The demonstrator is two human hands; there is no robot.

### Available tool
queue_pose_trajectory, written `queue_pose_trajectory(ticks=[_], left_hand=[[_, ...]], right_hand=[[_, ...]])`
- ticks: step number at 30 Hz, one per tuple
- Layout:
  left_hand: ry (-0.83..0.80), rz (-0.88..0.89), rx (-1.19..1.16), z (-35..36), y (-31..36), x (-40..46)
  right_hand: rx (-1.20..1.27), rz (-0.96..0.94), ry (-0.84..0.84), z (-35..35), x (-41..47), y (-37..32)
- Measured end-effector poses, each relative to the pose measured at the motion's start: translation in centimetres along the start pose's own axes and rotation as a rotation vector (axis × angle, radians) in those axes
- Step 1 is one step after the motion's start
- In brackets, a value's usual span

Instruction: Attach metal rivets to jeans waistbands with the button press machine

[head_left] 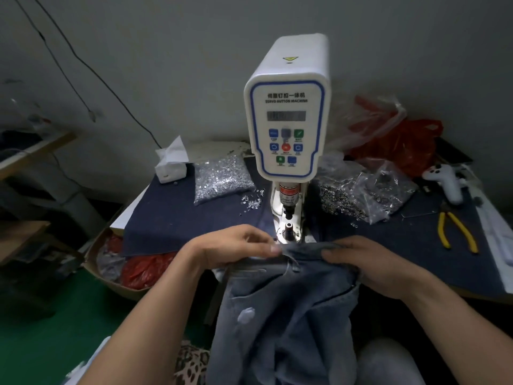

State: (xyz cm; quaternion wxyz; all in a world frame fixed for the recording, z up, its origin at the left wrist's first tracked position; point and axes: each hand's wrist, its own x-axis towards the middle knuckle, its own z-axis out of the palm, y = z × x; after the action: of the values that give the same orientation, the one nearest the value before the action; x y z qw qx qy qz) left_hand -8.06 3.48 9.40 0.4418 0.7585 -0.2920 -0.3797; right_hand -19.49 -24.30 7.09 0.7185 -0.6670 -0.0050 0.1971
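A white servo button press machine point(287, 118) stands at the table's middle, its lower die point(289, 227) lit just beyond my hands. Faded blue jeans point(286, 309) hang from the table's front edge down to my lap. My left hand point(236, 247) pinches the waistband point(302, 250) at its left, thumb on top, close to the die. My right hand point(361, 262) grips the waistband's right part, fingers curled over the denim. A clear bag of silvery rivets point(222, 180) lies left of the machine, and another bag of metal parts point(358, 195) lies to its right.
Dark denim cloth point(172, 220) covers the table. Yellow-handled pliers point(455, 232) and a white tool point(447, 182) lie at the right, red plastic bags point(399, 140) behind. A tissue pack point(170, 166) sits back left. A box with red bags point(133, 268) stands on the green floor.
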Motion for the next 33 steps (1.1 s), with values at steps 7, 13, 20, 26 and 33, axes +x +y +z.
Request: queue_pose_trajectory(ticks=[7,13,20,26,33], left_hand=[[-0.146,-0.113,0.221,-1.3,-1.5,-1.7],[-0.006,0.114,-0.242,-0.7,-1.5,-2.0],[0.088,0.092,-0.542,2.0,-0.4,0.5],[0.019,0.07,-0.132,1.5,-0.5,0.4],[-0.031,0.007,0.123,2.0,-2.5,1.0]], right_hand=[[0.087,0.068,0.008,-0.3,0.8,-0.2],[-0.038,0.094,-0.026,-1.1,0.8,0.4],[-0.618,0.002,-0.113,2.1,1.1,-1.4],[-0.291,-0.124,0.174,2.0,2.3,-0.3],[0.047,-0.046,0.125,1.2,2.7,0.8]])
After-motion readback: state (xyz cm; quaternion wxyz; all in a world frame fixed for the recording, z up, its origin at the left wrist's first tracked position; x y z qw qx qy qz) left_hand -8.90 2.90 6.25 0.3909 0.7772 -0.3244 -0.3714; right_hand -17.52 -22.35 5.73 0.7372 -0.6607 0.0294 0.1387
